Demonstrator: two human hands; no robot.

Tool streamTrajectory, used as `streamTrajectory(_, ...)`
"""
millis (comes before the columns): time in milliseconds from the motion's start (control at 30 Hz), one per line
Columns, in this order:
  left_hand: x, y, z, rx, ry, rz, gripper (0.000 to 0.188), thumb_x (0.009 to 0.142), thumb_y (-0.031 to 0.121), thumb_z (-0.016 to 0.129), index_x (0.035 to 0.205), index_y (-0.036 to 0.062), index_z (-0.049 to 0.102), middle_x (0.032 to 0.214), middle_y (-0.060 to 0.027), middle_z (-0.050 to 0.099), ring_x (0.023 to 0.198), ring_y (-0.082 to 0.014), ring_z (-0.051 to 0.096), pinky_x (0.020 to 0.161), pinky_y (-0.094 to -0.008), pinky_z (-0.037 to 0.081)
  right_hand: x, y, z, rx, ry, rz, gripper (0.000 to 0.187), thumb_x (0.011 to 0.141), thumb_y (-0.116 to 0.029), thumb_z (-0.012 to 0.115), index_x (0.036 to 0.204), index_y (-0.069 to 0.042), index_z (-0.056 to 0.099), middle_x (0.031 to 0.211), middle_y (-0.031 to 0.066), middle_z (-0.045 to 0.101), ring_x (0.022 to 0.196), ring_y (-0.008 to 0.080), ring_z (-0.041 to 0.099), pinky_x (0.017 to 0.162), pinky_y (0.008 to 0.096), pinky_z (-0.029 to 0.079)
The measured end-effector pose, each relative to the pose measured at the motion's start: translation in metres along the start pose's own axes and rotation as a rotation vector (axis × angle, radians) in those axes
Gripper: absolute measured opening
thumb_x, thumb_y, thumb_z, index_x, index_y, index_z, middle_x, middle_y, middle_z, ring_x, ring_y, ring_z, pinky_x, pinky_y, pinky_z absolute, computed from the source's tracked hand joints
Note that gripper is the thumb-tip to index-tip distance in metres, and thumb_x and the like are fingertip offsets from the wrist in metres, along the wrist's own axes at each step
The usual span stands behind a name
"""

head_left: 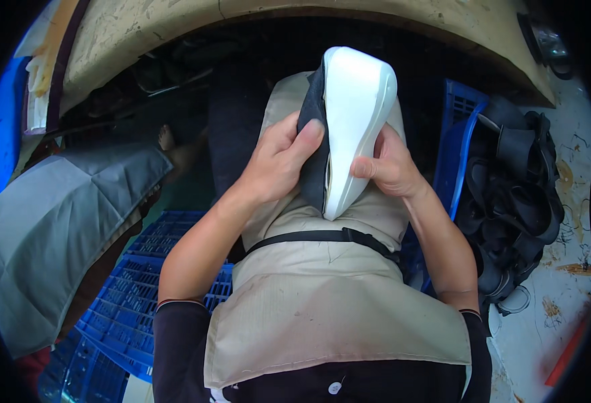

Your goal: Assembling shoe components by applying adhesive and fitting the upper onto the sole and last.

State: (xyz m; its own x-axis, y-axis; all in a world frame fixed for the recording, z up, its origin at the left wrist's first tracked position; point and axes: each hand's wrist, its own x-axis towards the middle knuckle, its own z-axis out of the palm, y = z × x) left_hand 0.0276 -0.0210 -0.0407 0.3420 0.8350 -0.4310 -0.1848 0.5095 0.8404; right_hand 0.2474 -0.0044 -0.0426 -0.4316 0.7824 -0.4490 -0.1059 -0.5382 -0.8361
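Between my hands, above my lap, is a shoe with a thick white wedge sole and a dark fabric upper. The sole's broad end points away from me and its narrow end toward my waist. My left hand grips the dark upper, with the thumb pressed along it near the sole's edge. On the other side, my right hand holds the white sole, its thumb lying across the sole's side. A narrow gap shows between upper and sole along the left edge. The fingers behind the shoe are partly hidden.
A beige apron covers my lap. Ahead is a worn table edge. At right, a blue crate stands beside a heap of black shoe parts. Blue crates sit at left, near a grey cloth draped over another person.
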Motion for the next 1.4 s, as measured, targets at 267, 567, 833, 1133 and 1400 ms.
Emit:
streamTrajectory(267, 0.002, -0.031, -0.022, 0.231, -0.253, 0.136, 0.088, 0.082, 0.034, 0.083, 0.151, -0.0015, 0.040, 0.136, -0.0219, 0.059, 0.127, -0.0335, 0.054, 0.111, -0.0443, 0.041, 0.000, 0.015, -0.010, -0.053, -0.010, 0.044, 0.105, 0.057, -0.018, 0.094, 0.147, 0.000, 0.043, 0.132, 0.0199, 0.060, 0.116, 0.0344, 0.060, 0.108, 0.0471, 0.044)
streamTrajectory(567, 0.007, -0.030, -0.029, -0.098, -0.280, -0.003, 0.079, 0.079, 0.020, 0.085, 0.145, -0.0023, 0.047, 0.135, -0.0195, 0.061, 0.121, -0.0291, 0.058, 0.105, -0.0403, 0.046, 0.007, 0.017, 0.002, -0.139, 0.031, -0.016, 0.101, 0.059, -0.018, 0.093, 0.146, -0.001, 0.044, 0.132, 0.0191, 0.061, 0.117, 0.0351, 0.061, 0.107, 0.0466, 0.046)
streamTrajectory(833, 0.017, 0.032, -0.007, 0.010, -0.021, 0.342, 0.063, 0.087, 0.015, 0.076, 0.141, -0.0068, 0.052, 0.135, -0.0197, 0.061, 0.116, -0.0256, 0.061, 0.103, -0.0373, 0.048, 0.004, -0.038, 0.014, -0.078, 0.029, -0.215, 0.092, 0.077, -0.034, 0.086, 0.150, -0.004, 0.041, 0.138, 0.0181, 0.057, 0.122, 0.0301, 0.058, 0.109, 0.0405, 0.043)
streamTrajectory(1133, 0.001, 0.113, 0.017, 0.760, 0.600, 0.534, 0.069, 0.094, 0.034, 0.071, 0.141, -0.0077, 0.043, 0.122, -0.0273, 0.061, 0.102, -0.0393, 0.064, 0.091, -0.0461, 0.052, 0.024, -0.086, 0.113, -0.026, 0.139, -0.700, 0.085, 0.098, -0.053, 0.066, 0.154, 0.002, 0.035, 0.124, 0.0214, 0.066, 0.104, 0.0254, 0.067, 0.090, 0.0320, 0.052)
streamTrajectory(1400, -0.008, 0.036, -0.033, 0.250, 0.439, 0.292, 0.059, 0.103, 0.044, 0.058, 0.129, -0.0079, 0.049, 0.114, -0.0208, 0.063, 0.099, -0.0249, 0.063, 0.092, -0.0375, 0.050, 0.009, -0.039, 0.056, -0.262, 0.253, -0.355, 0.046, 0.102, -0.033, 0.064, 0.128, 0.005, 0.065, 0.108, 0.0120, 0.073, 0.094, 0.0161, 0.067, 0.089, 0.0274, 0.053)
